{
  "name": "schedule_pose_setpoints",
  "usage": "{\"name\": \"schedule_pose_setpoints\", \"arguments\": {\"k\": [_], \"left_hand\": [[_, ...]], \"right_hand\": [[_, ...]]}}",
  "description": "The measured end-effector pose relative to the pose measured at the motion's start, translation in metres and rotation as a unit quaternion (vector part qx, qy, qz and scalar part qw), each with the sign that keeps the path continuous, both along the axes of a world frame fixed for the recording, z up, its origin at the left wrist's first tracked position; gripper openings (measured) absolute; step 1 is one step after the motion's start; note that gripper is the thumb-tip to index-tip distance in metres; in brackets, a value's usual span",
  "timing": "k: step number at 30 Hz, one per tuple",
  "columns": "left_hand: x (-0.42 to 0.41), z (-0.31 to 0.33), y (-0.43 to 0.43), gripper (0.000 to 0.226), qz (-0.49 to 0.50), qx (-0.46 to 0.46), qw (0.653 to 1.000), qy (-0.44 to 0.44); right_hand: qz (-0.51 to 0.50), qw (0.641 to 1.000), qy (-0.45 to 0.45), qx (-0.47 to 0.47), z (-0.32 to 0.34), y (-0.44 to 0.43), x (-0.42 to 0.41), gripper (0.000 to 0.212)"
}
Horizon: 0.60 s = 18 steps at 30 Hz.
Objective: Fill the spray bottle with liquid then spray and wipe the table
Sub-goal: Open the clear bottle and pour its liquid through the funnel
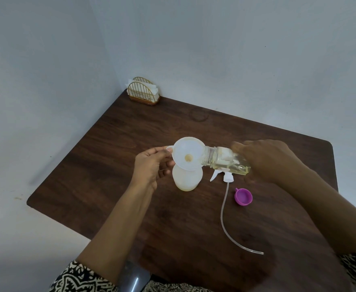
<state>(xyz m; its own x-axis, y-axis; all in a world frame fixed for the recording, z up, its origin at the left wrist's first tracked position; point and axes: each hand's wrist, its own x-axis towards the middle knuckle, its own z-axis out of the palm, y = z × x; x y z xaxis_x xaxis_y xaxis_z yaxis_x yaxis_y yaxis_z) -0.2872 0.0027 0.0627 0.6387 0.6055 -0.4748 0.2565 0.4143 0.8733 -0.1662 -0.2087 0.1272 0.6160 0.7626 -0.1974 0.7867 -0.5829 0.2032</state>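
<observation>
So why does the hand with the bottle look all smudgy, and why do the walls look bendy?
Head view: the right hand tipping the clear bottle into the funnel is motion-blurred, while the left hand looks sharper; the wide-angle lens bends the walls and the table edges; the lighting is dim and soft, with only faint shadows and no glare.

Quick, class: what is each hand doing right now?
Left hand: closed on the funnel's handle, steadying it on the spray bottle.
Right hand: holding the tipped clear bottle, pouring.
</observation>
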Motion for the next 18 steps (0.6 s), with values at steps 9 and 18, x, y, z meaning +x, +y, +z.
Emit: {"name": "schedule_pose_setpoints", "arguments": {"k": [9,18], "left_hand": [[-0.0003,0.0012,-0.0003,0.006,0.000,0.000,1.000,0.005],[-0.0003,0.0007,-0.0001,0.005,0.000,-0.007,1.000,-0.003]], "right_hand": [[-0.004,1.000,0.002,-0.009,0.0036,0.0012,-0.0017,0.058],[-0.008,1.000,0.000,-0.018,0.0050,0.0026,-0.0014,0.057]]}}
